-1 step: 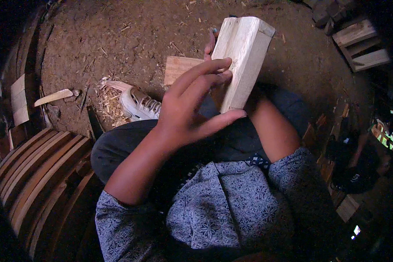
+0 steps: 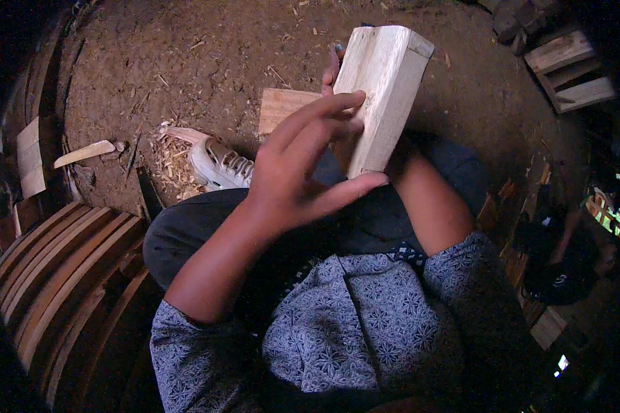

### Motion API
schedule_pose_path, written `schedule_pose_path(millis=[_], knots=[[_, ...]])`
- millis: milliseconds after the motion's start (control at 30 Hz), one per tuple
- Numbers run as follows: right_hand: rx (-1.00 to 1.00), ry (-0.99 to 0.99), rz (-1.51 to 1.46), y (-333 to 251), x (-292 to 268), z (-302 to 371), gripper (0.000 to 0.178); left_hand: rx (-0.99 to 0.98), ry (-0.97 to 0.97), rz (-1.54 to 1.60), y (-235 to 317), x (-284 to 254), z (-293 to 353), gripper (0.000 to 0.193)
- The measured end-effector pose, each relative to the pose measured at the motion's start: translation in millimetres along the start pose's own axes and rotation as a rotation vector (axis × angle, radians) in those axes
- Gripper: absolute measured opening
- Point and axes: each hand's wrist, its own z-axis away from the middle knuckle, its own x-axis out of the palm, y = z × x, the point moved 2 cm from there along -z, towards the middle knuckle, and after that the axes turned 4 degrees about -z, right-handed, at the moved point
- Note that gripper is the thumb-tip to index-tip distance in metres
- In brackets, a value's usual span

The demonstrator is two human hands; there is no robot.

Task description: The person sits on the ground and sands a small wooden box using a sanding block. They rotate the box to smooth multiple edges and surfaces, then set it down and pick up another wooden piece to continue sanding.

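Note:
A pale wooden block point(image 2: 390, 103), long with planed faces and a bevelled edge, is tilted up above my lap. My right hand point(image 2: 331, 74) supports it from behind. Only its fingertips show past the block's far left edge; the palm is hidden. Against the block's left face lie the fingertips of my left hand point(image 2: 289, 162), while its thumb presses at the near end. The lower fingers of that hand are partly hidden.
Near my white shoe point(image 2: 220, 165) lie wood shavings point(image 2: 174, 162) and a flat reddish board point(image 2: 282, 110). Curved stacked wooden strips point(image 2: 69, 261) stand at the left. A slatted wooden piece point(image 2: 565, 69) sits far right, above scrap wood point(image 2: 548, 327). Dirt floor point(image 2: 207, 62) stretches ahead.
A finger of my left hand, just below the index finger, has shifted slightly against the block. The block and my right hand look still.

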Motion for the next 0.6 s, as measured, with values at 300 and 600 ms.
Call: schedule_pose_path(millis=[300,600], knots=[[-0.006,0.02,-0.023,0.2,-0.1,-2.9,0.06,-0.04,-0.043,0.07,0.0,1.3,2.0,0.052],[0.091,-0.116,-0.13,0.4,34.3,37.7,0.067,0.129,-0.304,-0.161,6.2,4.9,-2.7,0.06]])
